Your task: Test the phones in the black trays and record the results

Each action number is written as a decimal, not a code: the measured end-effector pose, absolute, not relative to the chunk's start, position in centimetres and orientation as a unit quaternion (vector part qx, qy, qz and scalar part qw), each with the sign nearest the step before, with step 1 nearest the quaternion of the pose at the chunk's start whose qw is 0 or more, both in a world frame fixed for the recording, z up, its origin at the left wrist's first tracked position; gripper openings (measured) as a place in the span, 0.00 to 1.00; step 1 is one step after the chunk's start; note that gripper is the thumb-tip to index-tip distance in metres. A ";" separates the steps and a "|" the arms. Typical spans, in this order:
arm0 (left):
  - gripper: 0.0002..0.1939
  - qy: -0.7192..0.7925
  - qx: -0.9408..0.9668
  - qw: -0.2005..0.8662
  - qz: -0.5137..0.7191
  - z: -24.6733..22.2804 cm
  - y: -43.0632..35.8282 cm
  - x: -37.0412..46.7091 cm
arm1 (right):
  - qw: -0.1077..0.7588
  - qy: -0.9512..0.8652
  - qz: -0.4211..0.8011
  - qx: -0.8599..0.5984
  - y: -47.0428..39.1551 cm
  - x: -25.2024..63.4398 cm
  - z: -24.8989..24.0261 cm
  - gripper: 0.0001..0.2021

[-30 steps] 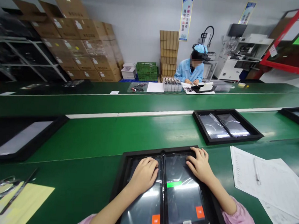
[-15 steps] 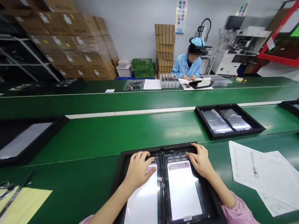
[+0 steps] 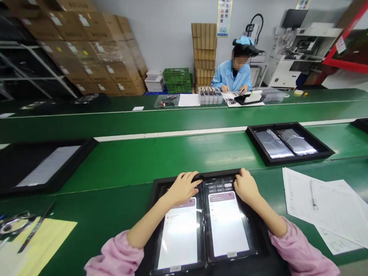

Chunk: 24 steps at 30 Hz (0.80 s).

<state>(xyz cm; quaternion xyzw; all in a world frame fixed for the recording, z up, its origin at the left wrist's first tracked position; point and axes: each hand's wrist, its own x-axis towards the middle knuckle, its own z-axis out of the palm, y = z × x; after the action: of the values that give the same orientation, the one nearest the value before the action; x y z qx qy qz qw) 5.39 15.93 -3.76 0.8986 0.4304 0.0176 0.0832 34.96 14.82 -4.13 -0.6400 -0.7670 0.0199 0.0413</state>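
Note:
Two tablets with lit screens, the left tablet (image 3: 179, 239) and the right tablet (image 3: 229, 225), lie side by side in a black tray (image 3: 217, 273) in front of me. My left hand (image 3: 183, 189) rests over the top of the left tablet, its fingers stretched toward the tray's far wall and thumb apart. At the right tablet's upper right corner, my right hand (image 3: 246, 186) has its fingers curled over the tray's far edge, the thumb near the screen. Both screens show a row of dark buttons or a panel above a white page; the left one's top is partly covered.
Another black tray (image 3: 264, 157) with two wrapped tablets sits on the green belt (image 3: 171, 153). A further tray (image 3: 50, 185) is at left. Papers with a pen (image 3: 314, 196) lie right; yellow paper (image 3: 56, 234) and tools lie left. A person in blue (image 3: 234, 75) works opposite.
Both hands have shifted to the far end of the tablets, my left hand forward and right. My right fingers have curled in. Text and panels now show on the screens. The view has shifted slightly.

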 end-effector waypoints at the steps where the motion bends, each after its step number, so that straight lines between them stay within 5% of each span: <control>1: 0.19 0.429 0.899 0.086 0.014 -3.7 15.9 5.3 | 0.032 -0.767 0.022 -0.641 15.0 34.7 -4.0 0.15; 18: 0.26 0.416 0.870 0.257 0.065 -1.9 17.7 3.4 | -0.038 -0.741 0.108 -0.662 16.3 34.4 -1.6 0.18; 24: 0.25 0.447 0.876 0.178 -0.011 -2.3 16.5 4.4 | -0.021 -0.732 0.130 -0.669 16.1 34.2 -1.2 0.18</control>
<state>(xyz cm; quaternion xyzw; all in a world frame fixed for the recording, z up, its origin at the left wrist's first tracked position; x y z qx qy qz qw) 4.41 16.54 -2.27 0.8764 0.4471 -0.0107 0.1784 34.20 16.14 -1.22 -0.6690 -0.7316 0.1296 -0.0214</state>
